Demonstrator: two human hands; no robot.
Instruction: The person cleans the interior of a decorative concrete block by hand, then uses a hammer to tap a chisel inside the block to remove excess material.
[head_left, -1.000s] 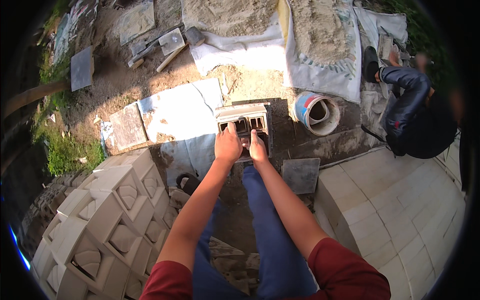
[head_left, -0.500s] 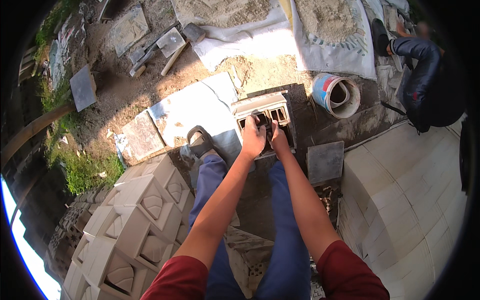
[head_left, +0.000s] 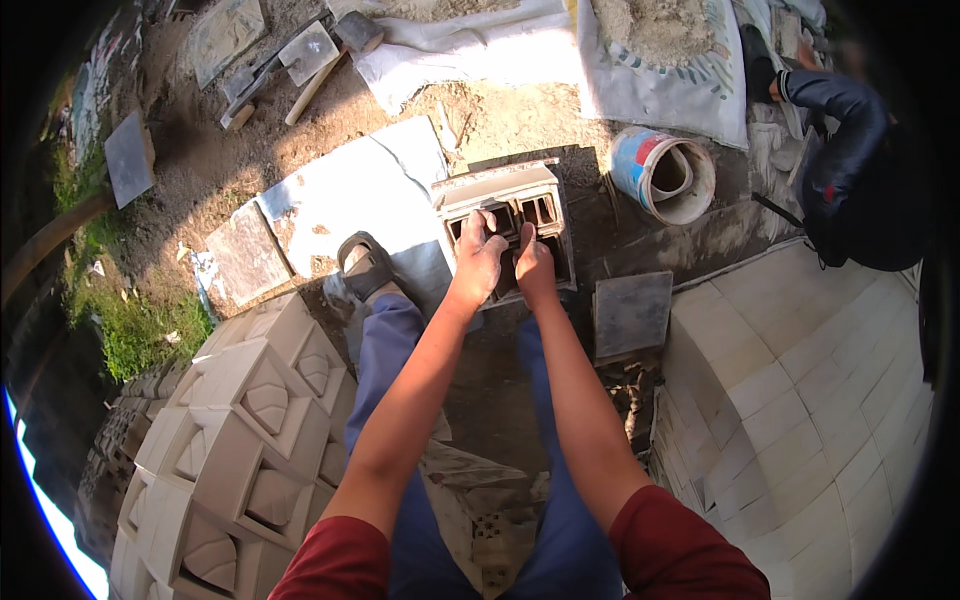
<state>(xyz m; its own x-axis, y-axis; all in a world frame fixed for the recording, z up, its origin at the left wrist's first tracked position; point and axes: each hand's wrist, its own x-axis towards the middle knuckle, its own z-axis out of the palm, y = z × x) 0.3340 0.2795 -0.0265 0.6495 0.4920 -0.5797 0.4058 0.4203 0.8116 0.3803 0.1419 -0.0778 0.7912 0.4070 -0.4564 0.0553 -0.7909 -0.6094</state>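
Observation:
A box-shaped block mould [head_left: 497, 184] with a pale, caked rim and several dark square openings sits on the ground in front of me. My left hand [head_left: 477, 264] reaches into its left side, fingers curled over an inner part. Beside it, my right hand [head_left: 535, 268] is closed at the inner divider, thumb pointing up. The fingertips of both hands are partly hidden inside the openings. A small gap separates the two hands.
Patterned pale blocks [head_left: 265, 400] are stacked at left, smooth pale blocks [head_left: 770, 360] at right. Near the mould are a bucket [head_left: 640, 165] and a flat grey plate [head_left: 633, 315]. A hammer [head_left: 358, 33] lies farther off. Another person's leg [head_left: 845, 115] shows at far right.
My hands have moved slightly apart over the mould, the thumbs now raised. The whole scene has shifted a little left in view.

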